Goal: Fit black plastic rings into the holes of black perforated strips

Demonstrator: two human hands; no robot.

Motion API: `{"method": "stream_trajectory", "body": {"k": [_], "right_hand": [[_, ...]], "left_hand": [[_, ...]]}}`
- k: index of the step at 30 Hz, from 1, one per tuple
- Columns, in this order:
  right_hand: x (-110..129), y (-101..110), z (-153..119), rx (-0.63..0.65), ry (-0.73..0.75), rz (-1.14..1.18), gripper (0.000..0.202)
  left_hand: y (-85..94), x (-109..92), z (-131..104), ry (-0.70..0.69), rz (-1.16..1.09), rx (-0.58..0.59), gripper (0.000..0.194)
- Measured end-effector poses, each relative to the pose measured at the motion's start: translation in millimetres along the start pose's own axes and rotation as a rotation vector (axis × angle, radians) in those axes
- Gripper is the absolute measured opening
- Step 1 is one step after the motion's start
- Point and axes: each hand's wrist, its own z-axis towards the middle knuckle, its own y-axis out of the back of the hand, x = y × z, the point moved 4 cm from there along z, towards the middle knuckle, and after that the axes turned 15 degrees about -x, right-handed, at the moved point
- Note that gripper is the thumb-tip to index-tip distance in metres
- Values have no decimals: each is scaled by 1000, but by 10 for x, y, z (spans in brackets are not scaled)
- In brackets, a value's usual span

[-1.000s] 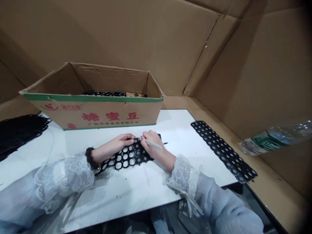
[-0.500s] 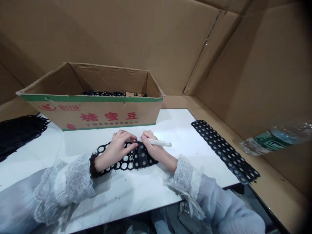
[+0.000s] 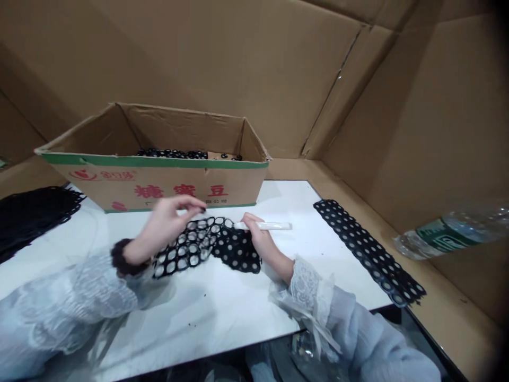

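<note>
On the white board (image 3: 222,307) lies a black piece of netting (image 3: 183,252) with rows of round holes, its right part darker and dotted with pale discs. My left hand (image 3: 165,225) is lifted above the netting's left part, thumb and forefinger pinched on a small dark bit. A white pen-like tool (image 3: 270,226) is in my right hand (image 3: 260,241), its tip pointing left at the netting's upper edge. My right fingers are closed round the tool beside the dotted part.
Behind the hands stands an open cardboard box (image 3: 167,178) with black ring pieces inside. A black dotted strip (image 3: 366,246) lies at the right, near a plastic bottle (image 3: 449,233). A dark netting pile (image 3: 35,217) is at the left. Cardboard walls surround the board.
My left hand has moved up and left off the netting with a small dark bit in its pinch. More of the netting shows. My right hand and the tool have shifted slightly right.
</note>
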Motion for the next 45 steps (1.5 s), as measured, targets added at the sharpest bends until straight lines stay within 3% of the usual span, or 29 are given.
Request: {"method": "stream_trajectory", "body": {"k": [3,5,9,12,13,14,16,18,21,26,34,36,40,45], "right_hand": [[3,-27,4,33,13,-4,29],[30,-87,-18,122,42,-24,29],[81,-120,-52,188,82,-67,29],[91,-77,-38,164,104,-67,31],[94,-66,-31,161,123,-68,31],[97,-59,-23,158,143,-71,31],[105,-60,-16,166,177,-82,31],[115,-69,-18,169,193,-101,30],[135,-74,-31,151,214,-160,29],[175,-67,-52,95,287,-263,29],[150,-101,-63,27,334,-459,27],[143,-104,-60,22,337,-465,28],[169,-118,-71,34,296,-406,28],[197,-125,-94,45,272,-366,28]], "left_hand": [[536,-221,243,-308,200,-568,33],[730,-284,428,-451,353,-763,34],[673,-225,721,-570,643,-586,32],[442,-234,480,-694,616,-509,33],[322,-247,328,-748,555,-433,33],[175,-244,172,-771,482,-281,29],[-104,-185,-100,-677,392,35,35],[-308,-87,-267,-494,312,290,36],[-429,53,-301,-211,174,466,35],[-426,123,-221,17,3,374,32],[-470,98,-415,275,-226,302,35],[-466,95,-419,240,-190,299,35],[-480,110,-376,24,-11,265,33],[-441,134,-343,-267,227,35,28]]}}
